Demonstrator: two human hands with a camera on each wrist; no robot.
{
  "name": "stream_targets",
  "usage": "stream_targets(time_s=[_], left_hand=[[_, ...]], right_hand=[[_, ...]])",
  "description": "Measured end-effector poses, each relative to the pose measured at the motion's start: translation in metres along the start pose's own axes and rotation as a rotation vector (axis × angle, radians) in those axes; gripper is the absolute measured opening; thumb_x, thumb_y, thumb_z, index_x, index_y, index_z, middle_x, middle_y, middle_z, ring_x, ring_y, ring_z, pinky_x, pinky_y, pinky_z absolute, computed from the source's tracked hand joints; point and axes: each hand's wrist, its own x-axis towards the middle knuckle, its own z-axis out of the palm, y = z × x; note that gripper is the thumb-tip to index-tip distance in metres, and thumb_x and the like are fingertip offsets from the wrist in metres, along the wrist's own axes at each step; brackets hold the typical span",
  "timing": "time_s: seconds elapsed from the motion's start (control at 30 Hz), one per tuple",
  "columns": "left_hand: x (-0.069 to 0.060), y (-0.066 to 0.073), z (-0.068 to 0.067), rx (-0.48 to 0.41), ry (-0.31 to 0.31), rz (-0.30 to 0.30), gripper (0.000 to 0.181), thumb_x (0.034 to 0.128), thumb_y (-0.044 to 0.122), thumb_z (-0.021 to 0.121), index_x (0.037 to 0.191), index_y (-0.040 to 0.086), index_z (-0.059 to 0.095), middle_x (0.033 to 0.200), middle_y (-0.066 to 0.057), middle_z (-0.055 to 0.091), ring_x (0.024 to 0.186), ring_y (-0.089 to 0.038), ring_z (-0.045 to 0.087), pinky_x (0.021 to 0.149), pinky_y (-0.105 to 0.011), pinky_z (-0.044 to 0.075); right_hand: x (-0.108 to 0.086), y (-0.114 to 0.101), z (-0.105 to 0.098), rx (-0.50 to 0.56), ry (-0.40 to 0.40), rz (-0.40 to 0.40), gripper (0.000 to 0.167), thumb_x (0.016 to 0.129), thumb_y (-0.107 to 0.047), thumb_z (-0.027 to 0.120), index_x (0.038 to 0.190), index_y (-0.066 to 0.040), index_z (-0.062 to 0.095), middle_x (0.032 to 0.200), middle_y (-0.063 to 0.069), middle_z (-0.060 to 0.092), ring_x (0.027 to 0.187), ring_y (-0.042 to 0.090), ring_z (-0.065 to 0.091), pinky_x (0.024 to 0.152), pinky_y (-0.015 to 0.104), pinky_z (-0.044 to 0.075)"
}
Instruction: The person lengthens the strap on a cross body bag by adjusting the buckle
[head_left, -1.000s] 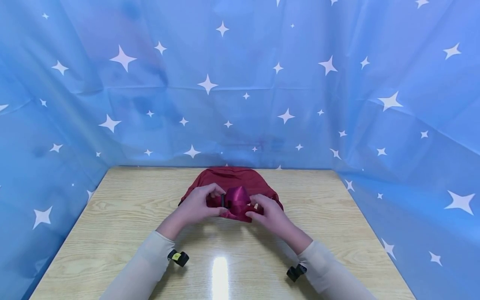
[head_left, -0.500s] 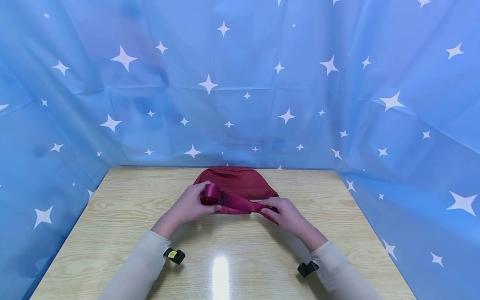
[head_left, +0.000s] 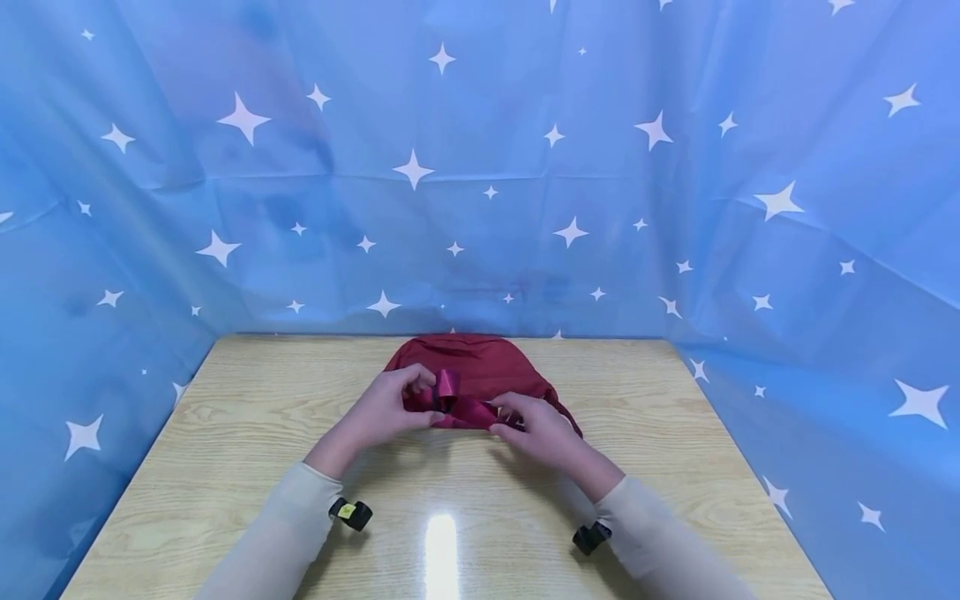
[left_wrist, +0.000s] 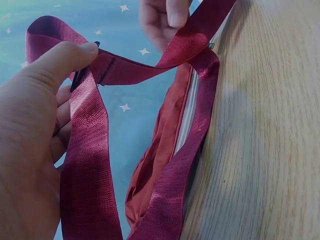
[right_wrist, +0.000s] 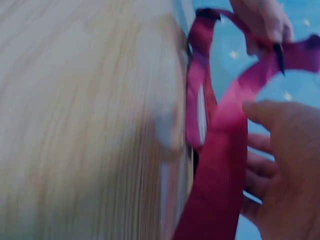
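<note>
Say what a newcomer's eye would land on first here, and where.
Probably the star-patterned blue backdrop, which fills the head view behind and beside the table. Next, likely the dark red bag near the table's far edge. In front of it, the left hand pinches a shiny strap by a black buckle, and the right hand holds it farther along.

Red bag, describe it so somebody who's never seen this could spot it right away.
Start with the pale wooden table before the blue, star-printed curtain. At the middle of the table's far edge, just beyond the left hand and right hand, is the red bag, rounded on top. Its broad, dull cloth sets it apart from the narrow, shinier magenta strap that both hands hold.
</note>
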Motion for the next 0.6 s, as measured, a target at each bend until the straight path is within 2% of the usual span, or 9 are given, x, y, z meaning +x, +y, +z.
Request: stream_targets(time_s=[0.2, 0.27, 0.43, 0.6], left_hand=[[0.000, 0.000, 0.002, 0.012, 0.004, -0.004, 0.041, 0.0863, 0.021, 0.097, 0.118, 0.019, 0.071, 0.102, 0.007, 0.069, 0.096, -0.015, 0.065, 0.086, -0.035, 0.058], [-0.001, 0.001, 0.002, 0.010, 0.002, -0.002, 0.041, 0.0863, 0.022, 0.097, 0.118, 0.019, 0.071, 0.102, 0.008, 0.069, 0.096, -0.015, 0.065, 0.086, -0.035, 0.058], [-0.001, -0.001, 0.000, 0.015, 0.001, -0.004, 0.038, 0.0859, 0.021, 0.097, 0.111, 0.022, 0.069, 0.099, 0.007, 0.067, 0.094, -0.016, 0.063, 0.084, -0.036, 0.056], [-0.003, -0.005, -0.006, 0.030, 0.011, -0.025, 0.037, 0.0862, 0.022, 0.097, 0.111, 0.023, 0.070, 0.099, 0.007, 0.068, 0.094, -0.016, 0.063, 0.084, -0.036, 0.056]], right_hand=[[0.013, -0.019, 0.016, -0.080, 0.042, 0.061, 0.028, 0.103, -0.024, 0.082, 0.129, -0.018, 0.074, 0.100, -0.006, 0.075, 0.089, 0.011, 0.070, 0.080, 0.038, 0.059], [0.014, -0.019, 0.018, -0.100, 0.059, 0.056, 0.024, 0.103, -0.019, 0.081, 0.127, -0.017, 0.075, 0.103, -0.005, 0.076, 0.092, 0.012, 0.071, 0.083, 0.038, 0.060], [0.009, -0.011, 0.010, -0.056, 0.119, 0.040, 0.015, 0.105, -0.011, 0.077, 0.119, -0.015, 0.080, 0.117, 0.000, 0.077, 0.112, 0.019, 0.074, 0.097, 0.043, 0.061], [0.000, 0.008, -0.006, -0.025, 0.135, 0.039, 0.013, 0.106, -0.007, 0.074, 0.116, -0.013, 0.080, 0.115, 0.001, 0.077, 0.110, 0.023, 0.073, 0.098, 0.049, 0.060]])
